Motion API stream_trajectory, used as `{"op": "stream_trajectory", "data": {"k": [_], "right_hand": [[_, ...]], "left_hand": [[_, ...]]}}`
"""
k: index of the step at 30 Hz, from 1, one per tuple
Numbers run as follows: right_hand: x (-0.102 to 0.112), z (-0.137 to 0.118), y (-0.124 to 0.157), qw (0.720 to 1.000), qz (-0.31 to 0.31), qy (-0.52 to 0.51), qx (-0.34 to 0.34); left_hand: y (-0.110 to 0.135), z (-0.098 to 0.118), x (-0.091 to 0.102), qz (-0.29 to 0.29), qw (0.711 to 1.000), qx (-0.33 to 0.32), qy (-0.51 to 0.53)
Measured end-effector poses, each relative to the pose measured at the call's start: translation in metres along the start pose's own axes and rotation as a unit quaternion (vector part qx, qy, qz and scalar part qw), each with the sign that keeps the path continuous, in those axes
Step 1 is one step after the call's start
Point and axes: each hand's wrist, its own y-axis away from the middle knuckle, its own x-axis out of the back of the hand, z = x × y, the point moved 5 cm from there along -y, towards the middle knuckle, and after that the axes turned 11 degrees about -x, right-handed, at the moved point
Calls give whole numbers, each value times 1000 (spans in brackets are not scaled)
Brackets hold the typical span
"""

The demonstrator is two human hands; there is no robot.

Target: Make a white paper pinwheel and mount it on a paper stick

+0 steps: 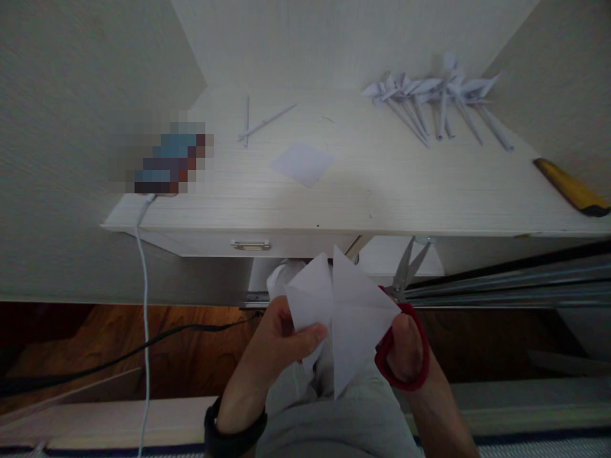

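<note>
1. I am pinching a sheet of paper [348, 318] with my left hand [281, 337], the thumb pressing on its front face and the fingers closing behind it.
2. The sheet is hanging over my lap, below the front edge of the desk [405, 184], with creases running across it.
3. My right hand [405, 353] is gripping the scissors [409, 267] through their red loops. The blades are standing slightly parted, pointing up at the desk edge.
4. The sheet is covering part of the loops and my right fingers.
5. On the desk, well apart from my hands, a small paper square [302, 163] is lying flat, with two paper sticks [260, 121] crossing behind it.
6. A heap of folded paper shapes [432, 98] on stems is lying at the far right.
7. A yellow-handled tool [570, 187] is lying at the right edge.
8. A white cable [144, 305] is hanging off the left corner, and a black cable [143, 346] is trailing over the floor.
</note>
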Motion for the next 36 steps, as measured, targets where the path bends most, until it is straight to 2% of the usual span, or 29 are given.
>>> {"op": "stream_trajectory", "data": {"k": [4, 6, 8, 9, 12, 14, 16, 18, 22, 28, 32, 36], "right_hand": [[-7, 6, -1, 986, -46, -133, -91], [-10, 5, 0, 984, -51, -148, -87], [-11, 4, 1, 985, -34, -155, -67], [-11, 5, 2, 985, -23, -158, -60], [-10, 6, 4, 986, 15, -159, -51], [-9, 7, 5, 985, 31, -158, -54], [-8, 9, 7, 986, 38, -153, -61], [-8, 10, 8, 987, 41, -143, -60], [-12, 10, 12, 991, 32, -125, -27], [-23, 8, 15, 992, 38, -122, 3], [-23, 4, 17, 988, 62, -137, 33], [-23, 4, 18, 985, 79, -149, 31]], "left_hand": [[4, -2, 1, 24, 999, 26, 36], [5, -1, 1, 53, 997, 27, 53], [5, 1, -1, 56, 997, 10, 56], [5, 2, -4, 29, 998, -2, 50], [5, 5, -20, -112, 992, -47, -24], [7, 4, -26, -161, 981, -63, -91], [6, 1, -28, -154, 978, -60, -129], [5, 0, -28, -121, 983, -58, -129], [-1, 3, -25, -61, 991, -85, -87], [-3, -2, -24, -34, 994, -100, -2], [0, -6, -33, -58, 993, -95, 38], [4, -8, -43, -89, 994, -70, 12]]}}
